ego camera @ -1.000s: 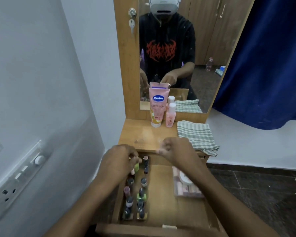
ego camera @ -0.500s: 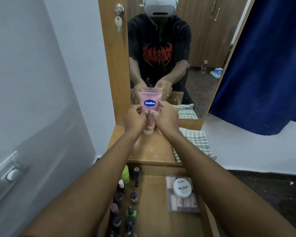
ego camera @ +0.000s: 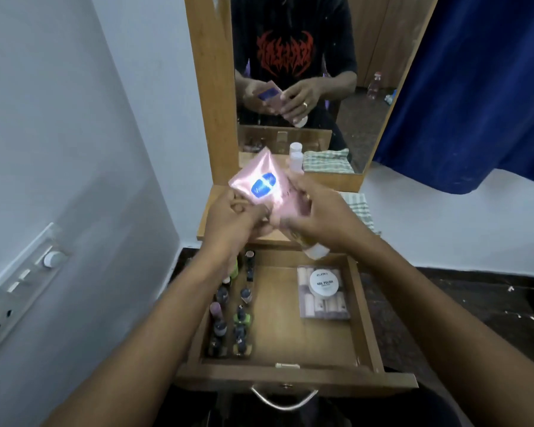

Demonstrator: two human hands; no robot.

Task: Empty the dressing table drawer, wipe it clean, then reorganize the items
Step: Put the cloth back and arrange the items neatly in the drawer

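hands (ego camera: 235,223) (ego camera: 318,217) both grip pink tube (ego camera: 267,186), fingers closed; label glare-washed, cap half hidden

Bare drawer floor (ego camera: 278,318) between bottles (ego camera: 228,315), box (ego camera: 324,300)

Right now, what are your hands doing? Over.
Left hand and right hand both in a grip on the pink tube, above the open drawer. Nail polish bottles along its left side. Middle bare.

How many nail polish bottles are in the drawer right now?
About 12 nail polish bottles, in two rows of six along the left side of the drawer. The left forearm crosses the far end, so one or two may be hidden.
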